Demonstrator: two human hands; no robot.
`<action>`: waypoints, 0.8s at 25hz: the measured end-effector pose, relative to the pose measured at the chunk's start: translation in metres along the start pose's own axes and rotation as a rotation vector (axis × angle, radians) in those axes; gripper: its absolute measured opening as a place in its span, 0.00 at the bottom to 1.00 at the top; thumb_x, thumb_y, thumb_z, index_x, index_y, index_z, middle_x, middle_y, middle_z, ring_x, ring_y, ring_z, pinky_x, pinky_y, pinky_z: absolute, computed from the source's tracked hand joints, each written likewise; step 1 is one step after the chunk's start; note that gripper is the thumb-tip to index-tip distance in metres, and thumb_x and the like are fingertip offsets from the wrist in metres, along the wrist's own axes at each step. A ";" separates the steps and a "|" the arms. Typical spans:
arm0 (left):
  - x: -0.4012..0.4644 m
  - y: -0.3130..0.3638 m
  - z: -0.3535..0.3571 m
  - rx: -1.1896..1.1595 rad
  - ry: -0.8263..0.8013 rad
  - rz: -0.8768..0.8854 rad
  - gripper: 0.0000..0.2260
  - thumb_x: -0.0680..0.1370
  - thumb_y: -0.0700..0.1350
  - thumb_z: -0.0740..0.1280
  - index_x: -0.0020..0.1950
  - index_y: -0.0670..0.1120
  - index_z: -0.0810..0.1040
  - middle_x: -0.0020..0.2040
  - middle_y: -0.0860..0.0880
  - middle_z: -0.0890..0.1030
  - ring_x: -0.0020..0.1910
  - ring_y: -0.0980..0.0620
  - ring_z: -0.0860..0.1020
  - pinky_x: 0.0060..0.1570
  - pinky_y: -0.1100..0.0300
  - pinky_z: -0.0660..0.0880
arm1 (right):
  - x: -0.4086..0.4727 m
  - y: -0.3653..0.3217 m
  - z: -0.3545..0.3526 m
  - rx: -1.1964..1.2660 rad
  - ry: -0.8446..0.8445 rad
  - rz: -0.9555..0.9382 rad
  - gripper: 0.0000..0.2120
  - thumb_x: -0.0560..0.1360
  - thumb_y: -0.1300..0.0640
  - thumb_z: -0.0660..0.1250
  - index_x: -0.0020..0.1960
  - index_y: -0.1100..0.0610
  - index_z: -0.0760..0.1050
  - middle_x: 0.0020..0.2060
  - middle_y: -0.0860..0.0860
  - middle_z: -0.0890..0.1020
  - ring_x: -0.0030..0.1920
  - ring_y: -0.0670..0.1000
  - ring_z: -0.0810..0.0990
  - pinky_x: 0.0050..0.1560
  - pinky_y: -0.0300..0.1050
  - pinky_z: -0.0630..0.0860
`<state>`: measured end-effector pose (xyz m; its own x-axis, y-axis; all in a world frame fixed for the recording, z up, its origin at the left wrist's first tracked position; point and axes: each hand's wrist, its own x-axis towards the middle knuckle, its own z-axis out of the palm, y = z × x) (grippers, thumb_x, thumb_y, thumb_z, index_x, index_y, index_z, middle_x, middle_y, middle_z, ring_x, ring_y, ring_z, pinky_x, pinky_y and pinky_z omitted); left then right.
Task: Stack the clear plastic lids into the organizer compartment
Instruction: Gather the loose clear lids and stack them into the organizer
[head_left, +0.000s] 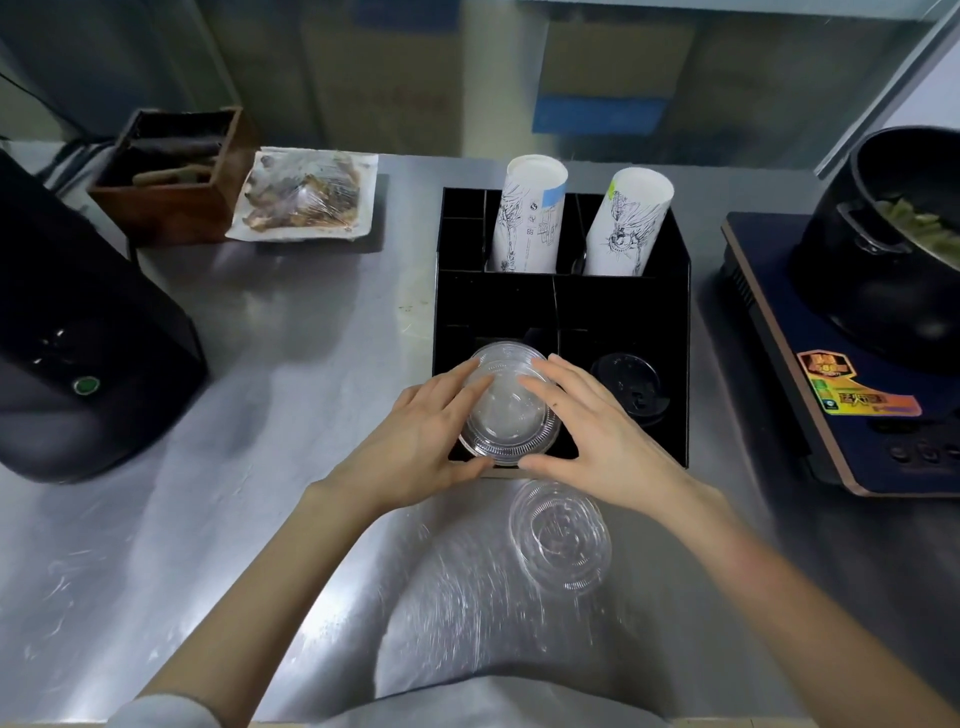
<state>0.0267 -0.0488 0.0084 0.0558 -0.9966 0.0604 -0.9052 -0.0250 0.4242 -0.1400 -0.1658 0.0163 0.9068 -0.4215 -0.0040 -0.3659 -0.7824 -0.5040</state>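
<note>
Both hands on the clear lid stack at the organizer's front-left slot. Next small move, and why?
Probably ease the clear lid stack down until it seats. The left hand and right hand flank it, and it sits tilted at the front-left compartment of the black organizer. More clear lids wait on the counter.

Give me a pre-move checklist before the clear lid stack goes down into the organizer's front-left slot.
1. Both hands on stack: left hand and right hand flank the clear lid stack: ok.
2. Stack over the front-left compartment of the black organizer: ok.
3. Stack seated at the bottom: cannot tell.
4. Neighbouring slot keeps only black lids: ok.
5. All clear lids gathered: loose clear lids remain on the steel counter: not ok.
</note>
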 end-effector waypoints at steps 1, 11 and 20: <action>0.003 -0.001 0.000 0.001 -0.004 -0.006 0.36 0.67 0.60 0.56 0.69 0.41 0.60 0.70 0.38 0.63 0.66 0.40 0.66 0.60 0.50 0.61 | 0.002 0.002 -0.001 0.004 -0.005 0.002 0.35 0.70 0.48 0.69 0.70 0.54 0.56 0.73 0.52 0.57 0.70 0.42 0.46 0.72 0.43 0.45; 0.031 -0.015 0.007 0.096 -0.057 -0.011 0.32 0.68 0.56 0.61 0.65 0.37 0.64 0.65 0.34 0.69 0.61 0.38 0.71 0.61 0.46 0.57 | 0.024 0.020 0.005 0.003 -0.007 0.039 0.33 0.70 0.49 0.68 0.69 0.54 0.57 0.73 0.52 0.56 0.69 0.41 0.45 0.70 0.41 0.43; 0.040 -0.019 0.016 0.181 -0.050 -0.008 0.28 0.66 0.47 0.69 0.61 0.33 0.68 0.63 0.30 0.70 0.63 0.36 0.70 0.63 0.41 0.46 | 0.035 0.030 0.011 -0.068 -0.025 0.028 0.32 0.72 0.49 0.66 0.70 0.55 0.57 0.74 0.55 0.55 0.70 0.44 0.44 0.70 0.44 0.38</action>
<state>0.0393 -0.0896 -0.0116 0.0467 -0.9989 0.0108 -0.9661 -0.0424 0.2547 -0.1168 -0.1987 -0.0084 0.9004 -0.4333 -0.0393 -0.4043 -0.8001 -0.4432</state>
